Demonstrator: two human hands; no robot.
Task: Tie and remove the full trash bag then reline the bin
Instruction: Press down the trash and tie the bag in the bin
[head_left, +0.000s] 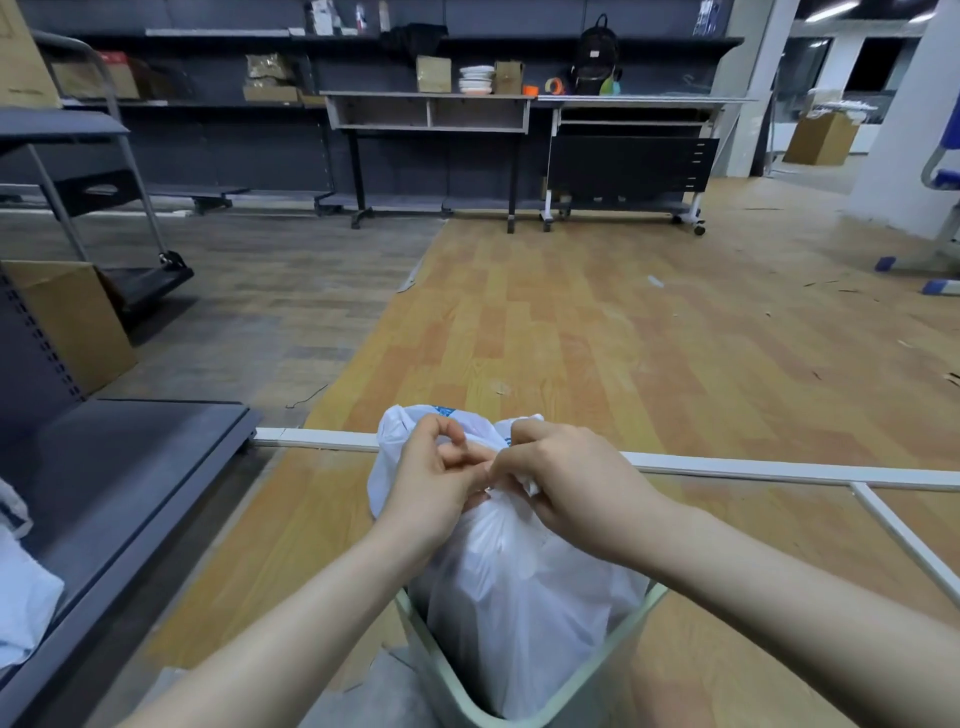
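Wood-patterned flooring (597, 332) filled a large storeroom, grey planks to the left and orange planks to the right. At far left, a dark shelf unit (119, 467) was cut off by the frame edge, with a cardboard box (67, 317) behind it and pale cloth (21, 597) only partly visible on its lower corner. Along the back wall stood dark shelving and two desks (431, 111) holding boxes, stacked plates (475, 79) and a black backpack (597, 54); any print on those boxes was too small to read.

Low in the centre, a pale green bin (613, 670) sat on the floor, its base cut off by the bottom edge. A full white bag (519, 597) stood inside it, rising well above the rim. The left hand (434, 480) and the right hand (563, 483) met at the bag's gathered neck, each pinching a twist of plastic, the fingertips close together and nearly touching. The knot area itself was hidden behind the fingers. A patch of blue print (444, 411) showed on the bag's loose top behind the left hand, too creased to read. Both forearms entered from the bottom corners.

A white strip (779, 473) lay across the floor behind the bag, running off the right edge. At far right, a white pillar (914, 130) was partly cut off.
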